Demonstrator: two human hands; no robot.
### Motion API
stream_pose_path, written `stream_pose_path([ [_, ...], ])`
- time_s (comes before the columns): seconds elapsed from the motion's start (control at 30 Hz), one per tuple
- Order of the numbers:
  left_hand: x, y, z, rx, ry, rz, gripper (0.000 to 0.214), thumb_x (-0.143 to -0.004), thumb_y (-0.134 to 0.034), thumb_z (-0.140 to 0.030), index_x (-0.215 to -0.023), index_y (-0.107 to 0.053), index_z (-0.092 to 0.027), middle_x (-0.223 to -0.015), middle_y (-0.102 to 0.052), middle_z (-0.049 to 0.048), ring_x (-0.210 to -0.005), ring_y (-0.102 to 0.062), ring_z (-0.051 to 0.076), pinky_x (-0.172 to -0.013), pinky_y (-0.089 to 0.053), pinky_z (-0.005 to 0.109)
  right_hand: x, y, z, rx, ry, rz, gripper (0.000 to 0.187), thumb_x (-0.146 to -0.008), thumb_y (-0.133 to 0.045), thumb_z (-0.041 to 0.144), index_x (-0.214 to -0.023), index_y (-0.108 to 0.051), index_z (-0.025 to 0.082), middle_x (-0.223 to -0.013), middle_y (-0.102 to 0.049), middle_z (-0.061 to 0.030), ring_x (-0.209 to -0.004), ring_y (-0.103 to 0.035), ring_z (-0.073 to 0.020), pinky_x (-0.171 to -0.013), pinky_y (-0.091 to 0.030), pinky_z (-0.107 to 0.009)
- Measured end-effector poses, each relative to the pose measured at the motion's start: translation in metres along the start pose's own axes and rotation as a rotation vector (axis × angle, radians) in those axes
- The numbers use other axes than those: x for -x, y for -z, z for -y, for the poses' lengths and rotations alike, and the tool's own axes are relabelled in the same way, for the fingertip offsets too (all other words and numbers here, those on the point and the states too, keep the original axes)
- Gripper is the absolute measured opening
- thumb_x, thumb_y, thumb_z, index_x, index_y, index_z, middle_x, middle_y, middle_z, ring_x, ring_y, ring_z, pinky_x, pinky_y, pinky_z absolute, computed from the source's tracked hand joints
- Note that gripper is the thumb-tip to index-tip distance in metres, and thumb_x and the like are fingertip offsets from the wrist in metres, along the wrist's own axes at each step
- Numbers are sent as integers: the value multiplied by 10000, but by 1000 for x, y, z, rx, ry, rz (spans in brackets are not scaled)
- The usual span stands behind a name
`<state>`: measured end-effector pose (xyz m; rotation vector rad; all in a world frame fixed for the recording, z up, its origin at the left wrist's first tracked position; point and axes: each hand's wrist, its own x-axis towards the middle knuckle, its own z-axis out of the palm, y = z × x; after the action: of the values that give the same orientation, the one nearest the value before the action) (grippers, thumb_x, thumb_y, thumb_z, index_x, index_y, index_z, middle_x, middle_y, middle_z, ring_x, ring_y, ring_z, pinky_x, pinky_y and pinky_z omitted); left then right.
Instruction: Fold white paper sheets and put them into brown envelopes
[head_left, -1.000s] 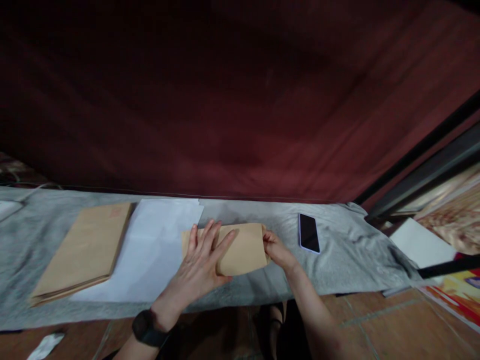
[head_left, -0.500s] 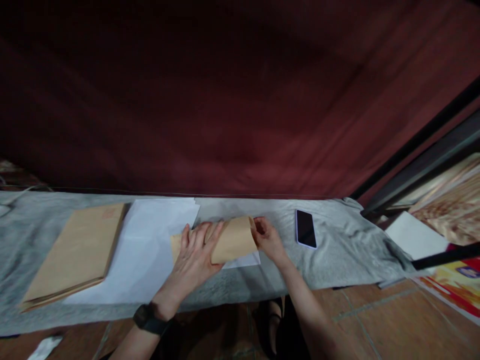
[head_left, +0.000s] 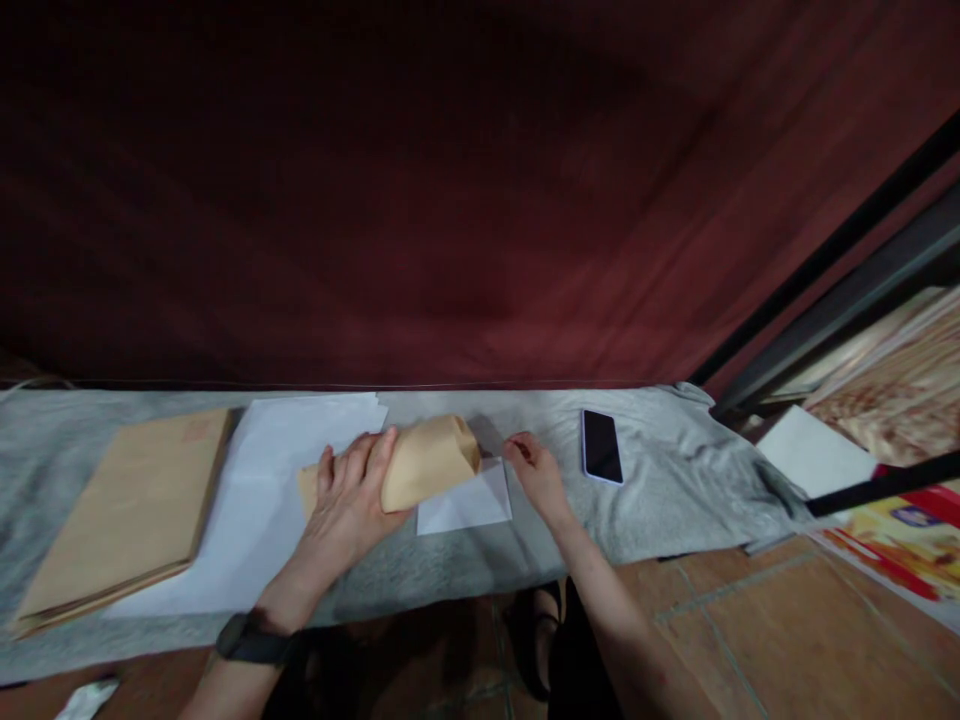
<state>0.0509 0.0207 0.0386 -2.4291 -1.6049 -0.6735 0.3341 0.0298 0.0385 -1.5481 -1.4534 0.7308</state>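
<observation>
My left hand, a dark watch on its wrist, grips a brown paper envelope across its left part. The envelope bulges into a curve, and its right end gapes. Under that end lies a small white sheet of paper, partly covered by the envelope. My right hand is just right of the sheet, apart from the envelope. Its fingers are curled together, and nothing shows between them.
Large white sheets lie left of my left hand, beside a stack of brown envelopes. A phone rests to the right on the grey cloth. A dark red curtain hangs behind; a black metal frame stands at right.
My right hand has let go of the envelope's right end. The envelope has shifted left with my left hand, and more of the small white sheet shows.
</observation>
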Motion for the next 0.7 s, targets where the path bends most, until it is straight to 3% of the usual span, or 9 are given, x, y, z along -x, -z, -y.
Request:
stream_pose_path([
  [0.07,2,0,16,3,22,26,1003,-793,-667,-407,-1608,-126,-185,-1500,-463,224,-1409,-414,403,-1198,-116,643,4,-3,-10,248,-74,-14,291,-918,-597,462,-1015,-675,199,-945,-729,-90,-876,-691,-235,-794,-505,-324],
  [0.17,5,0,37,7,21,85,1049,-760,-686,-416,-1609,-112,-193,-1525,-451,223,-1446,-371,420,-1192,-119,637,19,-18,-22,576,-129,57,433,-826,-744,470,-1107,-668,150,-1123,-714,-206,-1069,-678,-334,-893,-515,-394],
  [0.23,8,-1,47,6,10,113,1078,-742,-702,-418,-1610,-106,-187,-1523,-458,227,-1459,-351,426,-1192,-128,629,28,-30,-27,668,-125,40,560,-777,-802,441,-1209,-636,126,-1269,-653,-271,-1155,-642,-394,-927,-515,-458],
  [0.3,10,-3,54,4,5,123,1086,-733,-711,-409,-1610,-109,-191,-1521,-463,224,-1461,-352,425,-1197,-134,619,33,-38,-30,660,-107,16,598,-742,-832,389,-1231,-626,113,-1268,-647,-297,-1142,-644,-425,-920,-517,-501],
  [0.47,16,-10,61,28,2,165,1100,-722,-728,-402,-1612,-108,-217,-1535,-450,214,-1448,-380,420,-1195,-155,626,27,-36,-29,585,-132,57,437,-753,-802,361,-1112,-647,165,-1031,-738,-191,-996,-706,-359,-866,-528,-437],
  [0.6,18,-12,62,39,7,213,1110,-727,-725,-369,-1617,-75,-238,-1550,-424,210,-1460,-360,404,-1189,-161,631,23,-29,-26,606,-177,157,236,-828,-716,349,-998,-675,191,-999,-750,-131,-994,-714,-284,-849,-512,-340],
  [0.7,18,-11,60,41,37,268,1118,-716,-719,-334,-1618,-64,-250,-1542,-424,203,-1465,-344,401,-1183,-159,642,16,-20,-29,481,-125,142,127,-857,-657,297,-948,-687,213,-988,-752,-109,-979,-706,-264,-846,-501,-324],
])
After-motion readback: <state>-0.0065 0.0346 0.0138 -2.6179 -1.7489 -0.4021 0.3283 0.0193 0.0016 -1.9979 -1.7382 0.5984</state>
